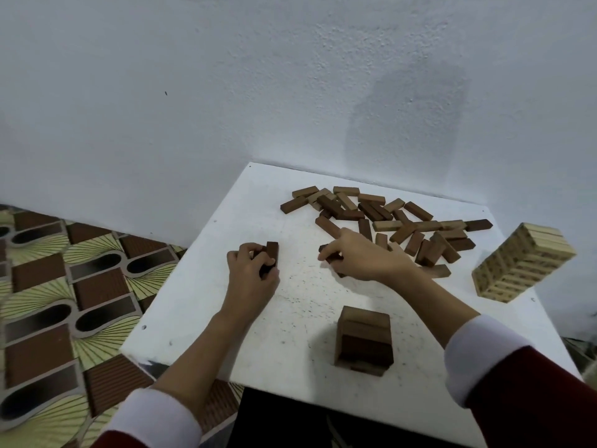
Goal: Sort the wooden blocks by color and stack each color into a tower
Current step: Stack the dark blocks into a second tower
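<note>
A loose pile of wooden blocks (384,218), dark brown, mid brown and pale, lies at the back of the white table (290,318). My left hand (250,270) grips dark brown blocks (272,253) at the table's left middle. My right hand (358,257) is curled on a dark block (324,248) at the pile's near edge, index finger stretched toward the pile. A short brown tower (365,339) stands near the front edge. A tall pale tower (523,263) stands at the right edge.
The table butts against a white wall (290,92) at the back. Patterned floor (64,286) shows to the left, below the table's edge. Bare tabletop lies between my hands and in front of them.
</note>
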`<state>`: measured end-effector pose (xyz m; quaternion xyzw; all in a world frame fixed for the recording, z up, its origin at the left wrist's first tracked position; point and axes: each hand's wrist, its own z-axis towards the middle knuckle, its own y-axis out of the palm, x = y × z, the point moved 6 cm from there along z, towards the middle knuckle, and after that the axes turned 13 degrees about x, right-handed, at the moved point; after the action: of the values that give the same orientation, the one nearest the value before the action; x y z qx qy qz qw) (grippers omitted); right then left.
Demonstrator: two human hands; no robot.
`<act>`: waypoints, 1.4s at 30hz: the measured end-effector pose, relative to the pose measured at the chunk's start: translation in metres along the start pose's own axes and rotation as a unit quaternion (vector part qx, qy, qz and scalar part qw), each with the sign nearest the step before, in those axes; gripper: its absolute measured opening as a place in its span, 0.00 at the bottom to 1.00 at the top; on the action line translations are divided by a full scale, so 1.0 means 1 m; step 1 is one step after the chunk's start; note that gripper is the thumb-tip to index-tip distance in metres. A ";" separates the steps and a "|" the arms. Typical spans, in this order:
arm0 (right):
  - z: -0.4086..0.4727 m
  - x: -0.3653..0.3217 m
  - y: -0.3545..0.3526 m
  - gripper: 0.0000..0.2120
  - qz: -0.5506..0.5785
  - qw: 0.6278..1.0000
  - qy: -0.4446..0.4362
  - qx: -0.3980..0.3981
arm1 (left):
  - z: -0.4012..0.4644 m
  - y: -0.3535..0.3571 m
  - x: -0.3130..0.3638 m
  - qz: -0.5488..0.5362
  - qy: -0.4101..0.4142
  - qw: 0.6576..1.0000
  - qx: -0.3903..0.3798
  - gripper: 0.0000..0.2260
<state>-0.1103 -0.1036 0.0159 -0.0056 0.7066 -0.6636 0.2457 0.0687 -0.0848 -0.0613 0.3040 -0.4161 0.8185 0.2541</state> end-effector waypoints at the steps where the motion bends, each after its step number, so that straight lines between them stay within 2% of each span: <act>1: 0.000 -0.009 0.003 0.14 0.014 1.000 -0.002 -0.004 | -0.006 -0.004 0.002 -0.003 -0.002 1.000 -0.006 0.05; 7: -0.001 -0.044 0.044 0.13 0.005 0.997 -0.003 -0.078 | -0.037 -0.020 0.007 -0.027 0.037 0.997 -0.061 0.07; 9: 0.001 -0.048 0.049 0.15 0.012 0.995 0.003 -0.097 | -0.036 -0.021 0.004 -0.035 0.022 0.996 -0.079 0.10; 14: 0.007 -0.039 0.046 0.31 0.030 0.996 0.041 -0.078 | -0.033 -0.019 -0.003 -0.097 -0.014 0.986 -0.137 0.31; 17: 0.003 -0.038 0.054 0.35 0.026 0.995 0.035 -0.093 | -0.030 -0.016 -0.004 -0.114 -0.044 0.974 -0.188 0.37; 21: 0.000 -0.043 0.059 0.38 0.032 0.997 0.013 -0.072 | -0.029 -0.012 -0.005 -0.121 -0.045 0.966 -0.225 0.39; 30: 0.001 -0.060 0.069 0.38 0.004 0.997 -0.053 -0.061 | -0.027 -0.012 -0.008 -0.148 -0.072 0.959 -0.229 0.43; 36: 0.002 -0.057 0.068 0.38 0.025 0.998 -0.056 -0.035 | -0.026 -0.016 -0.001 -0.140 -0.069 0.960 -0.235 0.42; 39: -0.001 -0.057 0.063 0.42 0.045 0.998 -0.049 -0.024 | -0.021 -0.021 0.006 -0.141 -0.081 0.959 -0.232 0.42; 42: -0.011 -0.056 0.042 0.42 0.060 0.997 -0.051 0.009 | -0.015 -0.027 0.024 -0.134 -0.055 0.966 -0.216 0.41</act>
<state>-0.0518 -0.0697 -0.0047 0.0047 0.6860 -0.6529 0.3210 0.0659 -0.0546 -0.0370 0.3397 -0.5513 0.6498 0.3980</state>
